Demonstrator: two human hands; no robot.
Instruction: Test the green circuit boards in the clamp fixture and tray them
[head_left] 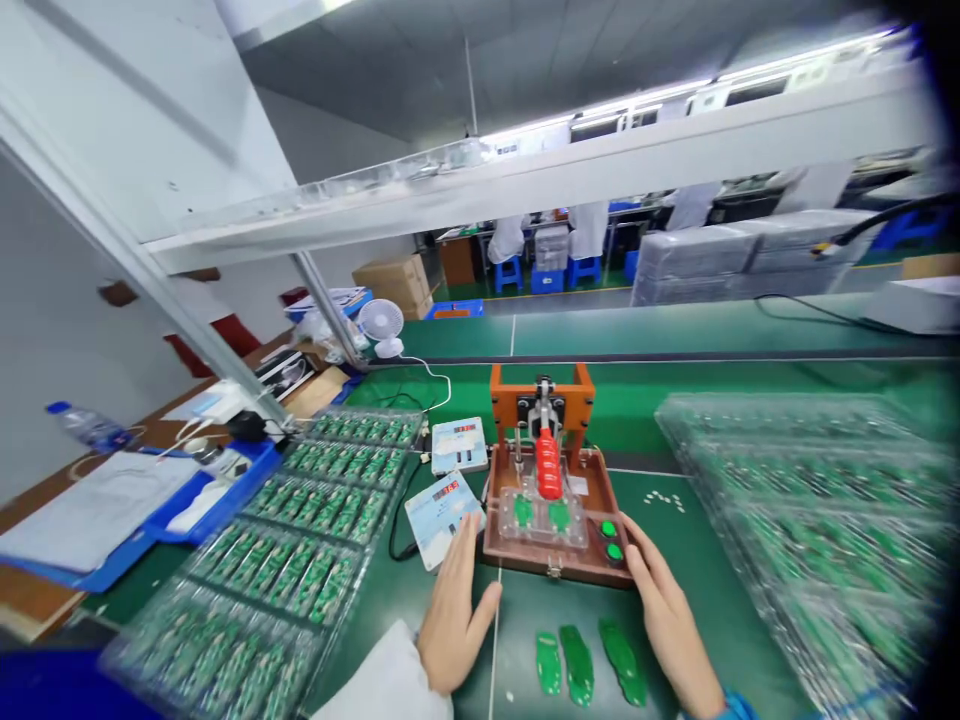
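Observation:
A wooden test fixture (555, 570) with a red-handled toggle clamp (549, 465) stands between my hands. Under the clamp, a clear plate (541, 535) covers two green pieces. My left hand (454, 615) is open, fingers stretched forward at the fixture's left front corner, fingertips by the lower display box (444, 520). My right hand (667, 605) is open too, its fingers along the fixture's right side near two green buttons (609, 529). Neither hand holds anything. In front of the fixture, three green pieces (577, 665) lie on the green mat.
At left, a clear tray (322, 625) holds rows of small circuit boards. Stacked clear trays (817, 530) occupy the right side. Behind the fixture are a second display box (459, 446) and a small white fan (382, 325). Small white bits (664, 499) lie right of the fixture.

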